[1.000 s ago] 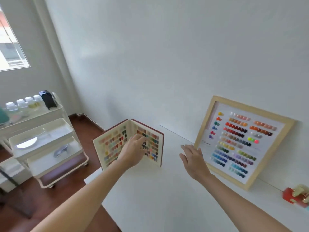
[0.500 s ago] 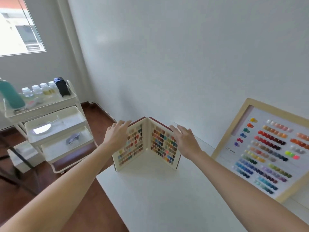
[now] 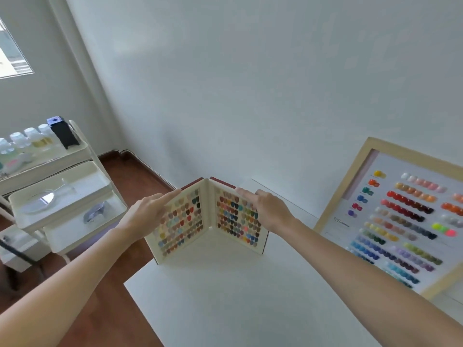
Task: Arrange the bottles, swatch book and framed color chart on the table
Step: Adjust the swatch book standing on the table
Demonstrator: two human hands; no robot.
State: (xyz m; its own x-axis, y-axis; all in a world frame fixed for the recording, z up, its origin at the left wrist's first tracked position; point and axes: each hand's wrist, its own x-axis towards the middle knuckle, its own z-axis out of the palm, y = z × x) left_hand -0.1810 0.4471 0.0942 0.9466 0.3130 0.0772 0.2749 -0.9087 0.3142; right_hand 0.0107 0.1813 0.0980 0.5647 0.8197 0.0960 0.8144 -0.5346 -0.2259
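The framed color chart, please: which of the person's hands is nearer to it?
Right. The right hand rests on the swatch book's right page, on the side toward the framed color chart; the left hand rests on the left page, farther away.

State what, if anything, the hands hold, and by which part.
Neither grips: with straight fingers, the left hand touches the open swatch book at its left cover's upper outer edge, the right hand at its right cover's.

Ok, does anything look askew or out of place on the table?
Nothing is spilled or damaged. The swatch book stands open in a V, its left cover right at the table edge, where it might tip off. The bottles sit on the cart.
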